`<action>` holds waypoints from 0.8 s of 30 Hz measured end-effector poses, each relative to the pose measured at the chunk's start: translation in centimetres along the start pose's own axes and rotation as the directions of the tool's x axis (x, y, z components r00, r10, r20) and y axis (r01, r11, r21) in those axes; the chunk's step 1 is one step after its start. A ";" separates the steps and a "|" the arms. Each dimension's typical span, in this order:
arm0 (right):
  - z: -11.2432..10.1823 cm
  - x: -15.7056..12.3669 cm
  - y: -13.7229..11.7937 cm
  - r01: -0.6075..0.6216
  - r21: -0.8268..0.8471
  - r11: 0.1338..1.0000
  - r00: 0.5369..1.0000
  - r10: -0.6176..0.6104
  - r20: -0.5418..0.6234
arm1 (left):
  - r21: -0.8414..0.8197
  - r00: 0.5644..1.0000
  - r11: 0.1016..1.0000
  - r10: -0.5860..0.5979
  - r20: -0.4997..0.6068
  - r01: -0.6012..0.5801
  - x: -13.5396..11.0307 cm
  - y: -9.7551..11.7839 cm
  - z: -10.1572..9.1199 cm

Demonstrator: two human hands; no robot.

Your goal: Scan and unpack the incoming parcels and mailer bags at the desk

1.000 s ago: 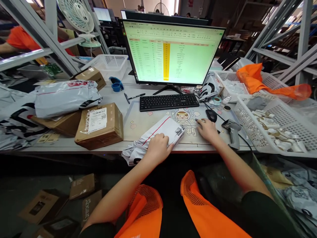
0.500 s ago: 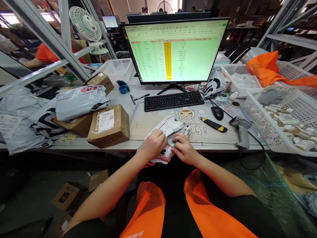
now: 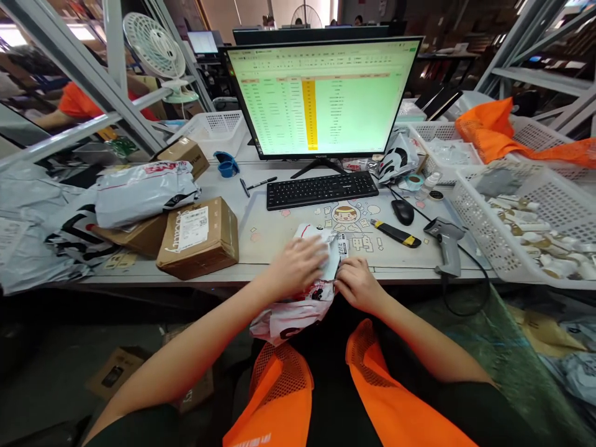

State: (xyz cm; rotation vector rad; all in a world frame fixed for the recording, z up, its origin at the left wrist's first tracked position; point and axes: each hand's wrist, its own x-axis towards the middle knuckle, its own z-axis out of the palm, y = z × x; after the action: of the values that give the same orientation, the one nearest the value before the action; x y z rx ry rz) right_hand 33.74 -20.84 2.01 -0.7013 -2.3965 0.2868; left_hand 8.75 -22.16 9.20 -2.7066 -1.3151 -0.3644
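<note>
A white plastic mailing bag [image 3: 293,320] with red and black print lies at the desk's front edge, its lower part hanging over towards my lap. My left hand [image 3: 300,264] is over the bag's upper part, its fingers smeared by motion, so their grip is unclear. A pale flap [image 3: 331,257] of the bag shows beside those fingers. My right hand [image 3: 358,282] pinches the bag's right edge with bent fingers. Whatever the bag contains is hidden. To the right, a yellow-and-black box cutter [image 3: 395,233] rests on the desk mat [image 3: 265,239].
Left stand a cardboard box [image 3: 200,239] and wrapped parcels [image 3: 144,192]. Behind the bag are a keyboard [image 3: 321,189] and a monitor [image 3: 354,112]. A mouse [image 3: 403,212], a corded barcode scanner [image 3: 447,245] and a white basket of small items [image 3: 488,245] are at right.
The bag has slid towards me, more of it now hanging past the desk edge. My left hand has moved across its top, blurring. My right hand has shifted slightly right, at the bag's edge.
</note>
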 end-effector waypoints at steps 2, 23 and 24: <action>-0.1 0.3 -1.0 0.002 0.006 1.000 0.999 -0.002 0.043 | -0.042 0.983 0.987 0.159 0.097 -0.155 -0.5 1.4 0.1; -8.4 0.1 -5.5 0.408 0.055 0.912 0.902 -0.411 0.135 | 0.176 0.933 0.946 0.304 -0.191 -0.272 -9.4 1.5 -8.5; -8.8 0.1 -5.5 0.421 0.031 0.906 0.898 -0.422 0.127 | 0.216 0.933 0.943 0.298 -0.200 -0.254 -9.7 1.2 -8.8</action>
State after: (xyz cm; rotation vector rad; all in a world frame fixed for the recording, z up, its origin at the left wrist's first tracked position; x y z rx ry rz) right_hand 36.84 -25.08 10.94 -0.1481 -2.5957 0.1552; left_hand 2.40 -32.03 15.10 -2.5505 -0.8453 -0.4801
